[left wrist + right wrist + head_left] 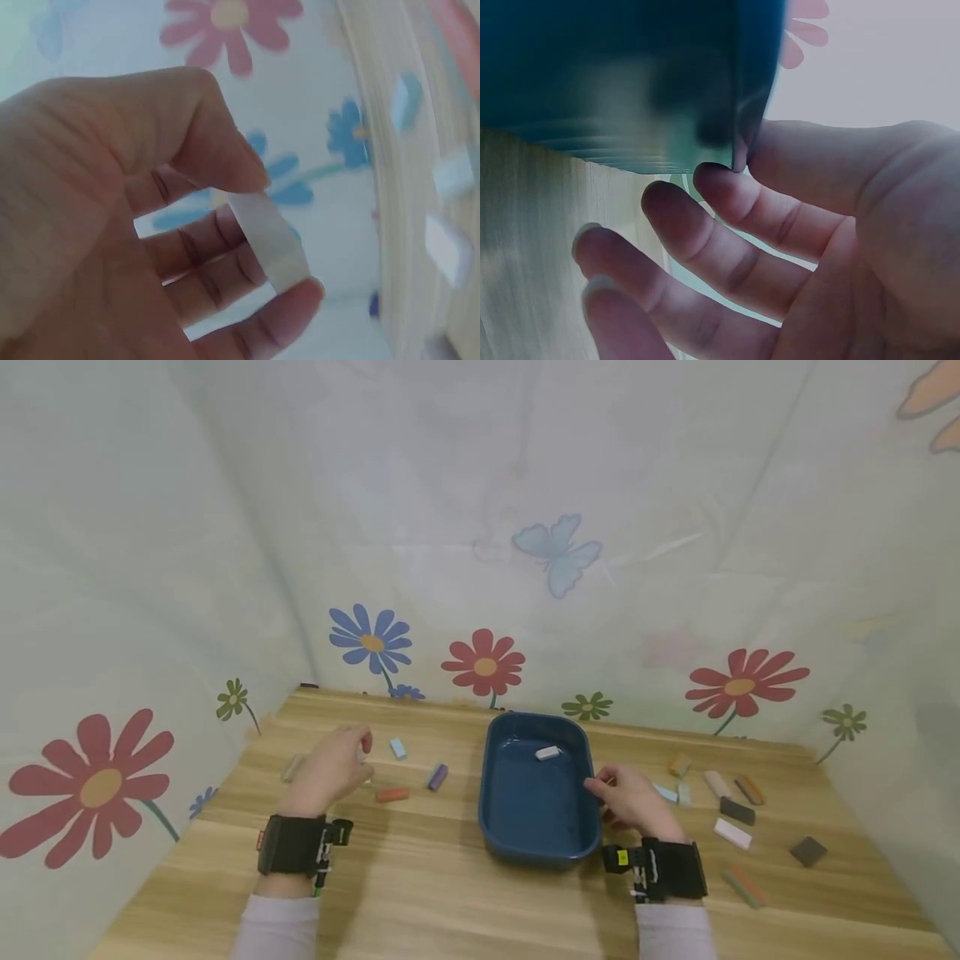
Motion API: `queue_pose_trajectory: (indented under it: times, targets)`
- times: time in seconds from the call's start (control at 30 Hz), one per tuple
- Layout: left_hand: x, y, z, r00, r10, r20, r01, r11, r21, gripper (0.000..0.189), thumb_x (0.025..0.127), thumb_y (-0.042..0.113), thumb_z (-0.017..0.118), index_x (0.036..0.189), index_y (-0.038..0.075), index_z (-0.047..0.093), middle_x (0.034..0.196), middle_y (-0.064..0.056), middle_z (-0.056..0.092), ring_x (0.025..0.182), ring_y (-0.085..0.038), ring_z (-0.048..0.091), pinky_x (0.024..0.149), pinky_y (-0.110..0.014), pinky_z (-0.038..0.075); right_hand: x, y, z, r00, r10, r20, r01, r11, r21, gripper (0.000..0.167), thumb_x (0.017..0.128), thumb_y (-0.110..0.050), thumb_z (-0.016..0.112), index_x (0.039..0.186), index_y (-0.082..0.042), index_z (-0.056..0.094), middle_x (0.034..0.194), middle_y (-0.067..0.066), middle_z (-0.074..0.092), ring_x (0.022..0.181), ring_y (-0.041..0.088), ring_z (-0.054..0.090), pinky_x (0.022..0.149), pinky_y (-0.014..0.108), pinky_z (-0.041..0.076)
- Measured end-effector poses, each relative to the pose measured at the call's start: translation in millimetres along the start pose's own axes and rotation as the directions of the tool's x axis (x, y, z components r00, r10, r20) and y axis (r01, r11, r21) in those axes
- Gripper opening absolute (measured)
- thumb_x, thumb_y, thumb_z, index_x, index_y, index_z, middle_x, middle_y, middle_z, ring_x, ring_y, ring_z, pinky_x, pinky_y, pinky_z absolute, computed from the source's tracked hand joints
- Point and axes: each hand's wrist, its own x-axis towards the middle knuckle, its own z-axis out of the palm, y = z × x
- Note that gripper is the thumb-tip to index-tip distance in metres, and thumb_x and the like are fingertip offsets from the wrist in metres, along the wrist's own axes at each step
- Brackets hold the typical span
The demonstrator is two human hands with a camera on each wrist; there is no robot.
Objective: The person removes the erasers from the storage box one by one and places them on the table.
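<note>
In the left wrist view, a small pale block like an eraser (271, 238) is pinched between the thumb and fingers of my left hand (330, 770). That hand hovers over the left part of the table; the block is mostly hidden in the head view. My right hand (632, 797) holds the right rim of a deep blue plastic basin (538, 806), thumb on one side and index finger on the other, the remaining fingers loosely bent below. Inside the basin, towards its far end, lies a white block (547, 752).
Left of the basin lie a light-blue block (398, 748), a purple block (438, 777) and an orange block (392, 794). Several more are scattered to its right, among them a black one (737, 811) and a striped stick (745, 887). A flowered curtain (615, 635) borders the wooden table.
</note>
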Motion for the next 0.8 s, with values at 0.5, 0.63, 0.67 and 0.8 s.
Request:
queue_pose_trajectory:
  times: [0.5, 0.63, 0.67, 0.8]
  targets:
    - [-23.4, -88.1, -23.1, 0.977, -0.212, -0.004, 0.212, 0.977, -0.008, 0.019, 0.094, 0.018, 0.056, 0.088, 0.002, 0.05, 0.072, -0.007, 0.047, 0.065, -0.023, 0.046, 0.058, -0.035, 0.036, 0.9, 3, 0, 1.0, -0.014, 0.019, 0.013, 1.0, 0.017, 0.024, 0.101, -0.022, 0.054, 0.093, 0.0, 0.056, 0.079, 0.013, 0.058, 0.064, 0.026, 0.063, 0.057, 0.04, 0.052]
    - [-17.9, -92.1, -12.4, 0.974, -0.222, 0.052, 0.224, 0.973, -0.044, 0.008, 0.085, 0.004, 0.054, 0.092, 0.001, 0.051, 0.079, -0.01, 0.05, 0.069, -0.025, 0.046, 0.06, -0.036, 0.037, 2.5, 1, -1, 1.0, -0.013, 0.014, 0.013, 1.0, 0.009, 0.025, 0.101, -0.025, 0.054, 0.094, -0.001, 0.056, 0.08, 0.012, 0.059, 0.065, 0.026, 0.063, 0.058, 0.04, 0.052]
    - [-16.1, -92.5, -9.1, 0.975, -0.213, 0.064, 0.215, 0.976, -0.041, 0.009, 0.084, 0.003, 0.054, 0.093, 0.001, 0.051, 0.081, -0.011, 0.051, 0.071, -0.025, 0.047, 0.061, -0.036, 0.038, 3.0, 1, -1, 1.0, -0.012, 0.016, 0.012, 1.0, 0.01, 0.026, 0.101, -0.025, 0.054, 0.094, 0.0, 0.056, 0.08, 0.013, 0.059, 0.065, 0.026, 0.063, 0.058, 0.04, 0.052]
    - [-9.1, -89.8, 5.3, 0.981, -0.162, 0.106, 0.164, 0.986, -0.01, 0.016, 0.08, 0.0, 0.056, 0.097, 0.0, 0.055, 0.09, -0.013, 0.057, 0.077, -0.027, 0.051, 0.068, -0.041, 0.044, 4.3, 0, 0, 1.0, 0.001, 0.02, -0.001, 1.0, 0.011, 0.025, 0.101, -0.024, 0.054, 0.094, 0.0, 0.056, 0.08, 0.014, 0.059, 0.066, 0.026, 0.062, 0.057, 0.039, 0.052]
